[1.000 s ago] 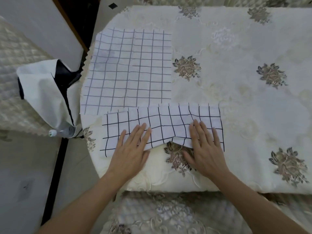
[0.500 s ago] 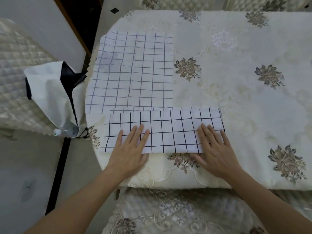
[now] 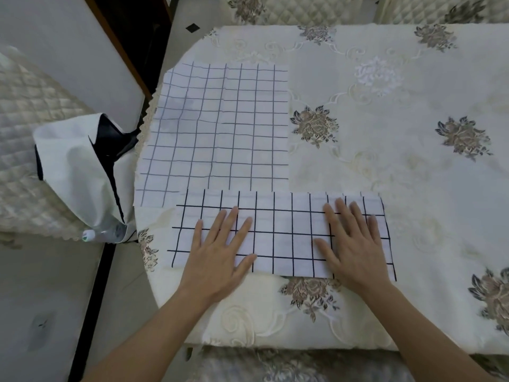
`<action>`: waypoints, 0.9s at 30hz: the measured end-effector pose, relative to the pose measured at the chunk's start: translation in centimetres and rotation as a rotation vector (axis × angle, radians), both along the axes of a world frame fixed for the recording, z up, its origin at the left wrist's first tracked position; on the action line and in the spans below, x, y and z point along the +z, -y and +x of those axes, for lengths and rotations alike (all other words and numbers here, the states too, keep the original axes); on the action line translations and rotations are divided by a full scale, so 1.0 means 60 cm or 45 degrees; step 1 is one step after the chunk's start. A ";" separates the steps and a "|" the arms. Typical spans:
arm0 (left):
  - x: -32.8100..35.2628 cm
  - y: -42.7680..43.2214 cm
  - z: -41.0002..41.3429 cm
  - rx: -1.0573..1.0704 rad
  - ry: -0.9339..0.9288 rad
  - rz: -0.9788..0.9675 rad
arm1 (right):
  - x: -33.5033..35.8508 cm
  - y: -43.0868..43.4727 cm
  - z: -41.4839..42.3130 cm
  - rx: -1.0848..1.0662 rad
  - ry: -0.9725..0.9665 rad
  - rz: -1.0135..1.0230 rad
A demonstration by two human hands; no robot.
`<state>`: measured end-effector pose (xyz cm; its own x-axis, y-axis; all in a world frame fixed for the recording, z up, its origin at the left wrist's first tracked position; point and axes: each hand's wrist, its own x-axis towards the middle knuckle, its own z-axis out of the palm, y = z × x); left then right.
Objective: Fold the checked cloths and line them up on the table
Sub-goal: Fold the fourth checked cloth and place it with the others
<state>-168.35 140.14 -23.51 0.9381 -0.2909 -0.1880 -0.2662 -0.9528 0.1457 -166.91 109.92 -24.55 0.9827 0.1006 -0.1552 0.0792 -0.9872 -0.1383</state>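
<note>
Left hand [image 3: 220, 252] flat, palm down, fingers straight and slightly spread, pressing the left half of a folded white cloth with bold black checks [image 3: 283, 235]. Right hand [image 3: 352, 244] same pose, flat and spread, pressing the right half; neither hand grips anything. The two hands lie apart, a stretch of cloth between them. The folded cloth is a long strip lying across lower centre of frame, near the front edge of the surface [image 3: 385, 150], which wears a cream tablecloth embroidered with brown-grey flowers. The strip's top edge overlaps the bottom edge of an unfolded white cloth with thin grey-blue checks [image 3: 217, 128], spread flat at centre left, its left side reaching the surface's rounded edge. Left of the surface, mid-left of frame, a white-and-black fabric bag [image 3: 74, 166] rests on a cream quilted seat [image 3: 24, 128]; a clear plastic bottle [image 3: 102, 234] sticks out at the bag's bottom.
</note>
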 end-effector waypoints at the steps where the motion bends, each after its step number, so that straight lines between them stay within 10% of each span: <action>1: -0.002 -0.001 0.003 -0.004 0.005 -0.002 | -0.002 0.002 0.001 -0.008 0.002 -0.002; 27: -0.007 -0.020 -0.017 0.241 0.084 0.018 | -0.010 0.019 0.035 0.070 0.018 -0.085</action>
